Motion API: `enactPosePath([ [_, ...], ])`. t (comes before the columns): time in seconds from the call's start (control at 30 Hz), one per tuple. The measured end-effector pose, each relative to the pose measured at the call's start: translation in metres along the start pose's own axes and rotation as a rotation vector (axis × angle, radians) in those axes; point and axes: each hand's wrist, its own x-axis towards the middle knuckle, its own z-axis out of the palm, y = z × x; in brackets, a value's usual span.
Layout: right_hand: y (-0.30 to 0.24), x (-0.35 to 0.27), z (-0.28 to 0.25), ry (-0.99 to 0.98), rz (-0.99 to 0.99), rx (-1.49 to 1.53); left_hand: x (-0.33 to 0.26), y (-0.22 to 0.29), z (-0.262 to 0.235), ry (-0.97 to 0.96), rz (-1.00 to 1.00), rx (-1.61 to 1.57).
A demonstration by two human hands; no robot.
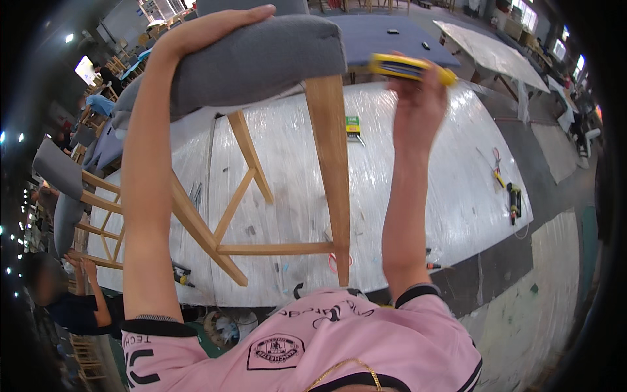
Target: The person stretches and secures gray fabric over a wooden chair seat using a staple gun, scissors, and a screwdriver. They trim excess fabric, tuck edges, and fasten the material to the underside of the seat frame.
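A wooden chair with a grey padded seat (261, 62) stands in front of me, its light wood legs (330, 163) and crossbars reaching down toward the plastic-covered table (287, 144). Across the top of the cushion lies my left hand (219, 29), fingers stretched out flat, with the forearm along the chair's left side. My right hand (418, 88) is raised to the right of the seat, apart from it. It is closed around a yellow tool with a dark band (408, 67); motion blur hides its exact kind.
A small green-and-yellow box (353, 125) lies on the table behind the chair leg. Near the right edge are a dark tool (514, 201) and red-handled scissors (496, 157). At left, another person (72, 300) handles a second grey chair (62, 170). A blue-topped table (392, 42) stands beyond.
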Motion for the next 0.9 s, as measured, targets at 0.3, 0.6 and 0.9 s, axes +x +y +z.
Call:
enactPosePath([
  [0.3,-0.038,-0.015,0.04,-0.037,-0.503,-0.422,-0.007,0.037,-0.016,-0.099,-0.053,0.106],
  [0.6,-0.061,-0.023,0.099,-0.307,-0.664,-0.539,0.001,0.026,-0.015,0.036,-0.12,0.181],
  [0.9,-0.084,-0.094,0.05,-0.422,-0.064,-0.884,-0.029,0.031,-0.007,-0.013,0.102,0.186],
])
